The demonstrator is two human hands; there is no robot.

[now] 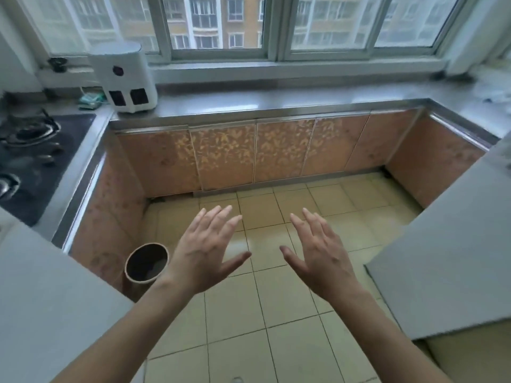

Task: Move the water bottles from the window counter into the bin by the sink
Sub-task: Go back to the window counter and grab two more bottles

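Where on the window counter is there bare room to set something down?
The long stretch of window counter from the white appliance rightward to the corner is bare. The left end is crowded: appliance, green item, then stove. The far right corner is blurred; something pale may lie there. Both hands, left hand and right hand, are empty.

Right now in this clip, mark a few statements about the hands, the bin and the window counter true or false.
1. Both hands are open and hold nothing. True: the left hand and right hand are spread above the floor tiles.
2. The bin stands on the counter. False: the bin stands on the floor beside the left cabinets.
3. A white appliance stands on the window counter. True.
4. The stove is on the right. False: the stove is on the left.
5. A bottle is in the left hand. False: it is empty.
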